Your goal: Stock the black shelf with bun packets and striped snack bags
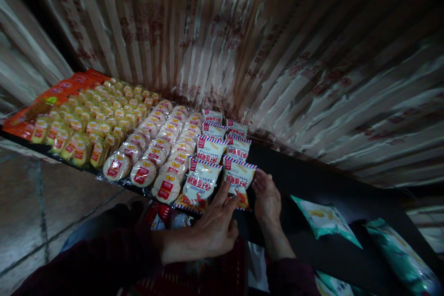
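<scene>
White snack bags with blue-and-red striped edges stand in two short rows on a dark shelf. At the front of the right-hand row, one snack bag (239,175) sits between my hands. My left hand (217,226) reaches over its lower left side, fingers stretched out with the tips against it. Curled at the bag's right edge, my right hand (268,199) has its fingertips on the upper corner; part of this grip is hidden. Just left is another snack bag (201,182) of the same kind. Round wrapped rice crackers (166,187) lie in three rows farther left.
Yellow-wrapped snacks (79,148) fill the left, beside orange bags (52,97). Green snack bags (326,217) lie on the dark shelf (298,171) to the right. A creased printed sheet (222,46) hangs behind. Below are a tiled floor (21,194) and red packaging (163,215).
</scene>
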The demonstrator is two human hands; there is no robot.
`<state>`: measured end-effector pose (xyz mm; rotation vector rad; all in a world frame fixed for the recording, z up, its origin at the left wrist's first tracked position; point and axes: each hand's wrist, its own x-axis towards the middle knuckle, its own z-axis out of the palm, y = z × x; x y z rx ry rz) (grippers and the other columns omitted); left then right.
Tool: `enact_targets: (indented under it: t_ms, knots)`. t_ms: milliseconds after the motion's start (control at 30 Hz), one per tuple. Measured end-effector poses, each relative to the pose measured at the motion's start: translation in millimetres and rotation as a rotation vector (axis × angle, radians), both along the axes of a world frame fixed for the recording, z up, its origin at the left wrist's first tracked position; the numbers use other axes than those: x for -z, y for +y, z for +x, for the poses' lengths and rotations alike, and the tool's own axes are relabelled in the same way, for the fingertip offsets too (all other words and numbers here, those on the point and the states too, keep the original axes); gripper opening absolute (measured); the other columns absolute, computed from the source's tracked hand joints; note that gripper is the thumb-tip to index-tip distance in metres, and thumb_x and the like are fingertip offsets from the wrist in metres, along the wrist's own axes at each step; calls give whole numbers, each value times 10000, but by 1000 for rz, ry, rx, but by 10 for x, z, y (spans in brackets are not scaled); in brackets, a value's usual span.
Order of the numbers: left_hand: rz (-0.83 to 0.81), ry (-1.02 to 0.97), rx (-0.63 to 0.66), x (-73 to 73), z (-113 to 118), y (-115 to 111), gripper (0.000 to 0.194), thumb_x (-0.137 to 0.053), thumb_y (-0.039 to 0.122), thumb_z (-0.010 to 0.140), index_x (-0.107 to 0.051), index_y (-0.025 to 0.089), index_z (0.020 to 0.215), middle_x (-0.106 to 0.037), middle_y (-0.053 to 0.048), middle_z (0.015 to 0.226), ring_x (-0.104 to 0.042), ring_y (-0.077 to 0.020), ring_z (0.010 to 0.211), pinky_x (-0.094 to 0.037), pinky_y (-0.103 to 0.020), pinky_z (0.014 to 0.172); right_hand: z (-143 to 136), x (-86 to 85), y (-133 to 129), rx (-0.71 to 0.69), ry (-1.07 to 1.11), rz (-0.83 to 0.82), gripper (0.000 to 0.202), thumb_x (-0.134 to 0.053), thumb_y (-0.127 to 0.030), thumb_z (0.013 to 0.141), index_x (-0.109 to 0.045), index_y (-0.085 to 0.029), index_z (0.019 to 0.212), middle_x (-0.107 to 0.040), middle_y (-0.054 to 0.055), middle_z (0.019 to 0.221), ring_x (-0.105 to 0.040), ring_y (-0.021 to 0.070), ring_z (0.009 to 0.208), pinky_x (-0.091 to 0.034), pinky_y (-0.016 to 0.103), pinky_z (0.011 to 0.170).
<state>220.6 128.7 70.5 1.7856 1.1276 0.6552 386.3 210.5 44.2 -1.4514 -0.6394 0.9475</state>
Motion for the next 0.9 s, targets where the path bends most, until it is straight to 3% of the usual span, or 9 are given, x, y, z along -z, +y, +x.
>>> enact_targets:
  t_ms: [233, 500, 767, 900]
  knots:
    - [-8, 4, -10, 1, 25, 42, 652, -502, 118, 803, -365, 154, 1439, -64, -95, 1621, -47, -286, 1482, -246, -463, 1205, -91, 79, -68, 10, 66, -32, 421, -607, -525, 741, -637, -214, 1023, -718, 8, 995, -672, 194, 951, -514, 320, 840]
    - [-20, 52, -8, -10, 24, 32, 713, -514, 105, 781, -314, 119, 1465, -30, -129, 1617, -26, -292, 1481, -215, -469, 1210, -50, 155, -48, -61, -84, -60, 469, -564, -578, 768, -640, -216, 1056, -710, 23, 1081, -651, 212, 987, -514, 325, 845]
    - [8, 45, -27, 24, 33, 22, 696, -507, 121, 801, -314, 160, 1468, -49, -93, 1623, -36, -284, 1484, -241, -474, 1204, -73, 29, -53, -41, -341, -101, 560, -499, -604, 779, -653, -171, 1100, -688, 83, 1173, -588, 256, 1115, -431, 368, 973]
    - [7, 45, -23, 31, 32, 24, 706, -503, 121, 795, -302, 161, 1471, -45, -90, 1623, -16, -279, 1484, -235, -480, 1204, -76, 26, -47, -109, -348, -116, 564, -492, -634, 773, -667, -179, 1058, -716, 64, 1087, -599, 247, 1066, -445, 354, 935]
